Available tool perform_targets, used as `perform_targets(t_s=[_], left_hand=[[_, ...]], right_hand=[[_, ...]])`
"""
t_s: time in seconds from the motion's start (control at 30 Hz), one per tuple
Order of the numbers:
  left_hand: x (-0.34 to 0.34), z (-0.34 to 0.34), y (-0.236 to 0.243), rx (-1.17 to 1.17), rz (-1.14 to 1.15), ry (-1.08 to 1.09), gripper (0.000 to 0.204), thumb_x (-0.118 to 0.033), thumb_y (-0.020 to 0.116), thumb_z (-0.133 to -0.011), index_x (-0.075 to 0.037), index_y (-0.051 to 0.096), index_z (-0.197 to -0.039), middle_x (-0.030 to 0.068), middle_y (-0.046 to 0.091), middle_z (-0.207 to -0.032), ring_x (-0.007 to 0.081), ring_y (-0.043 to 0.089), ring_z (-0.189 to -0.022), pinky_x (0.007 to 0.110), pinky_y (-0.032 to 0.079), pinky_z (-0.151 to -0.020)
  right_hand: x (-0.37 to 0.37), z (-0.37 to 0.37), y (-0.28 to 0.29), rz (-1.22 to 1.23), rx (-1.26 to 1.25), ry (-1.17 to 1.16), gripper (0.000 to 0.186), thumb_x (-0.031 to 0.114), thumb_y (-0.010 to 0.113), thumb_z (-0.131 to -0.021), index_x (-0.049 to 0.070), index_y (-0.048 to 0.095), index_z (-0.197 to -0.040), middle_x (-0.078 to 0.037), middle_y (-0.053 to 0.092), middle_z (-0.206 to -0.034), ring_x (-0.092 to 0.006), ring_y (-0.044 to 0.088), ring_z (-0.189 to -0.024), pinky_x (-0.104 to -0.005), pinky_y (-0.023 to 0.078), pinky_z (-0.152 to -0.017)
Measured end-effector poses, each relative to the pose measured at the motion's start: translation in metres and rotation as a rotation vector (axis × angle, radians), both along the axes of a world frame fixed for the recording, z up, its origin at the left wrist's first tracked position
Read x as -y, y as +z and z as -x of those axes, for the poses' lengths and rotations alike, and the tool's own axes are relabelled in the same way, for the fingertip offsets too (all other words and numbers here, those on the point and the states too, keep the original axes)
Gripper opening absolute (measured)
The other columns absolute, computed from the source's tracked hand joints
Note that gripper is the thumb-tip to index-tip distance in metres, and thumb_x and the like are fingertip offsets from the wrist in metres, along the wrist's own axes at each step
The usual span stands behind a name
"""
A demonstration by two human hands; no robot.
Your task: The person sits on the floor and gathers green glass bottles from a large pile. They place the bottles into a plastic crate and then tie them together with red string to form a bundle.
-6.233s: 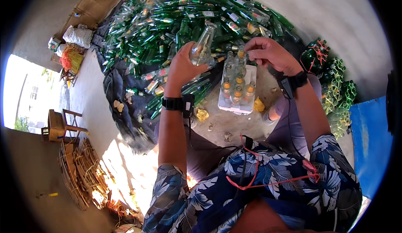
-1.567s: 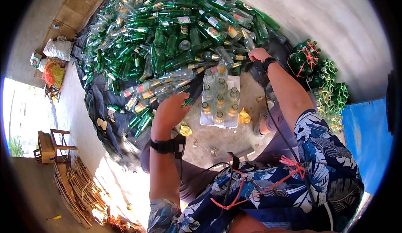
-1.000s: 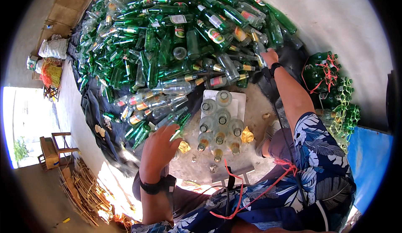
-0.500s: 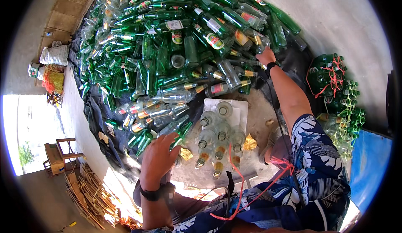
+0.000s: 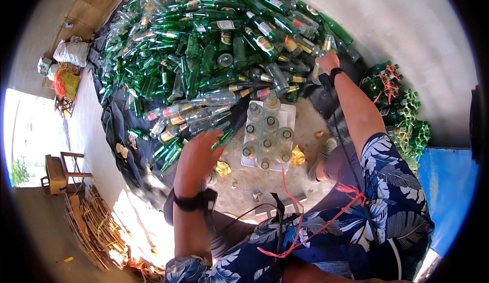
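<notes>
My right hand [image 5: 328, 59] is closed around a clear glass bottle [image 5: 329, 44] at the right edge of the big pile of green and clear bottles [image 5: 204, 54]. My left hand [image 5: 199, 153] hovers with bent, spread fingers and nothing held, near loose green bottles [image 5: 172, 153] at the lower edge of the pile. Between and beyond my hands, several clear bottles [image 5: 268, 145] stand upright, grouped on a white slab [image 5: 286, 114] on the concrete floor.
A dark sheet [image 5: 119, 145] lies under the pile. Netted bundles of green bottles [image 5: 407, 110] are against the right wall, above a blue panel [image 5: 445, 181]. A wooden chair [image 5: 66, 173], cardboard sticks [image 5: 91, 222] and stuffed sacks [image 5: 71, 51] are on the left.
My left hand held a clear bottle 6.2 seconds ago and is now empty. My right hand has reached out to the pile, and its bottle has swung more upright in the last half second.
</notes>
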State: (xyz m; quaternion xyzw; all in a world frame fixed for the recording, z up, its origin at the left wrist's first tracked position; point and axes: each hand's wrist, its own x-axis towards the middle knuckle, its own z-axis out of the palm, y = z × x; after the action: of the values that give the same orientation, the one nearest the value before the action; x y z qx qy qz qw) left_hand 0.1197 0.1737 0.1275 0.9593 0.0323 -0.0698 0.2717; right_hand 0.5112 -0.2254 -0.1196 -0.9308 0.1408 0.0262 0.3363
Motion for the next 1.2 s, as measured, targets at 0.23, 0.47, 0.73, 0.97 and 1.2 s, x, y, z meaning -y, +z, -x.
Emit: perform_targets(t_s=[0.23,0.47,0.73,0.97,1.2], left_hand=[[-0.015,0.012,-0.017,0.091,-0.036,-0.027,0.037,-0.021,0.074,-0.084,-0.003,0.069,-0.116,0.0162,0.073,-0.094,0.0338,0.07,-0.088,0.041,0.055,-0.078],[-0.013,0.025,-0.014,0.032,0.022,-0.018,0.037,-0.023,0.074,-0.082,-0.005,0.07,-0.115,0.017,0.073,-0.092,0.0349,0.071,-0.089,0.042,0.055,-0.08],[-0.027,0.032,-0.024,-0.035,-0.035,0.013,0.037,-0.027,0.074,-0.082,-0.008,0.071,-0.114,0.0179,0.073,-0.107,0.0376,0.068,-0.103,0.047,0.053,-0.088],[-0.035,0.025,-0.031,0.083,-0.099,-0.053,0.038,-0.025,0.072,-0.083,-0.007,0.07,-0.116,0.0165,0.073,-0.097,0.036,0.069,-0.094,0.044,0.054,-0.084],[-0.031,0.019,-0.024,0.094,-0.051,-0.055,0.036,-0.024,0.073,-0.083,-0.007,0.07,-0.114,0.0157,0.073,-0.095,0.0355,0.069,-0.093,0.044,0.054,-0.082]], right_hand=[[-0.046,0.111,0.105,-0.189,0.126,0.186,0.068,0.018,0.084,-0.058,-0.003,0.058,-0.118,-0.022,0.071,-0.109,-0.0376,0.069,-0.1,-0.0439,0.055,-0.085],[-0.06,0.199,0.058,-0.427,0.115,0.214,0.072,0.014,0.087,-0.062,0.001,0.058,-0.126,-0.015,0.069,-0.117,-0.028,0.067,-0.107,-0.0373,0.052,-0.091],[-0.085,0.238,0.04,-0.514,0.018,0.279,0.073,0.014,0.089,-0.069,0.004,0.056,-0.134,-0.01,0.066,-0.124,-0.0242,0.065,-0.111,-0.0374,0.051,-0.095],[-0.104,0.252,0.043,-0.444,0.003,0.389,0.069,0.014,0.088,-0.069,0.003,0.058,-0.13,-0.009,0.068,-0.12,-0.0234,0.065,-0.109,-0.0381,0.051,-0.095],[-0.092,0.231,0.001,-0.561,-0.022,0.551,0.066,0.017,0.088,-0.071,0.004,0.059,-0.129,-0.008,0.067,-0.122,-0.0217,0.064,-0.111,-0.0368,0.05,-0.096]])
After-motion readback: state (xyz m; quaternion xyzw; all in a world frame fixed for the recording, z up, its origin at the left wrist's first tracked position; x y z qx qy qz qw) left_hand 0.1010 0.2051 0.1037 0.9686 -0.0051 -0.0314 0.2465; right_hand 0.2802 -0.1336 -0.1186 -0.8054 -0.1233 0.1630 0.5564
